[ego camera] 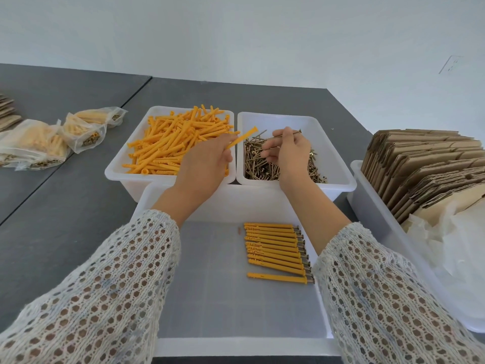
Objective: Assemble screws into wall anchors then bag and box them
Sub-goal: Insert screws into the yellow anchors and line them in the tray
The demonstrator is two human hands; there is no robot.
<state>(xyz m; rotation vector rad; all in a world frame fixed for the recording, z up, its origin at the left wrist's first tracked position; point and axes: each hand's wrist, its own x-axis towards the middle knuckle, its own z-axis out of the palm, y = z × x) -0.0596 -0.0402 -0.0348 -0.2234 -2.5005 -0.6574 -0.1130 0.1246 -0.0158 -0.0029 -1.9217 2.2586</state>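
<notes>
At the far left of the dark grey desk (65, 206) lie crinkled clear plastic bags (56, 137) stuffed with pale anchors and brassy screws. Next comes a white translucent plastic bin (118, 164) heaped with long, ribbed orange anchors (170, 143). The left hand (204, 164), in a loose open-knit white sleeve (105, 298), reaches over this bin's right edge, its fingers (225, 153) curled round one orange anchor (241, 137) that slants up toward the neighbouring bin. That second white bin (338, 153) holds a tangled pile of thin brass-coloured screws (259, 166); above it the right hand (288, 153) pinches a single screw (284, 134) between thumb and fingertips, held roughly level, the remaining fingers loosely bent. Nearer the person sits a wide shallow white tray (236, 345) with a smooth greyish floor, and on it a neat row of finished pieces (275, 250), orange anchors with screw heads poking out at their right ends, lying side by side. At the far right a larger white tub (367, 206) carries upright flattened corrugated cardboard boxes (425, 166) and crumpled clear plastic (451, 245).
</notes>
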